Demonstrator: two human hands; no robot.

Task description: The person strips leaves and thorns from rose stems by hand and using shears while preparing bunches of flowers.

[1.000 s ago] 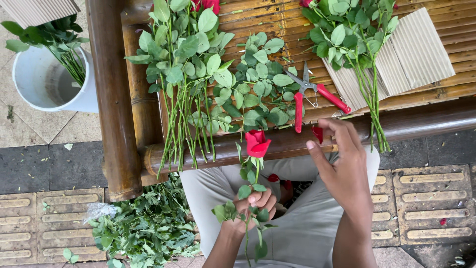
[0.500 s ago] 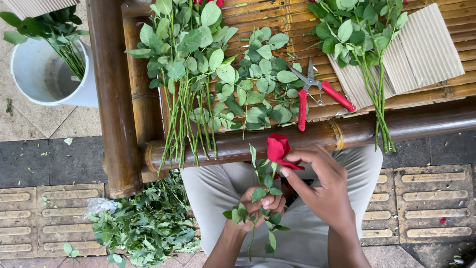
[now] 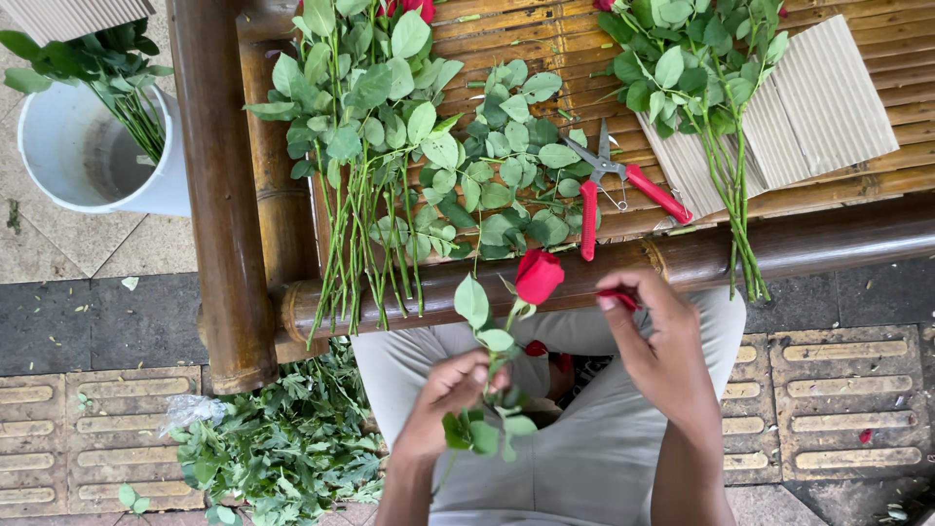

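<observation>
Bamboo slats form the worktop (image 3: 506, 29) above the sitter's lap, where a red rose on a leafy green stem (image 3: 537, 276) stands upright, left hand (image 3: 446, 394) clamped on its stem. Right hand (image 3: 659, 343) pinches a red petal (image 3: 617, 297) just beside it; small, light plucks would spare the bloom. Red-handled snips (image 3: 623, 185) lie near.

Bare forearms, no sleeves in view; light grey trousers (creased over both thighs).

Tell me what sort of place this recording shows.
Probably an outdoor flower-preparation spot, perhaps a florist's stall: bunches of cut roses lie on a bamboo bench beside red-handled shears, with stripped leaves on the paving and a white bucket of stems.
</observation>
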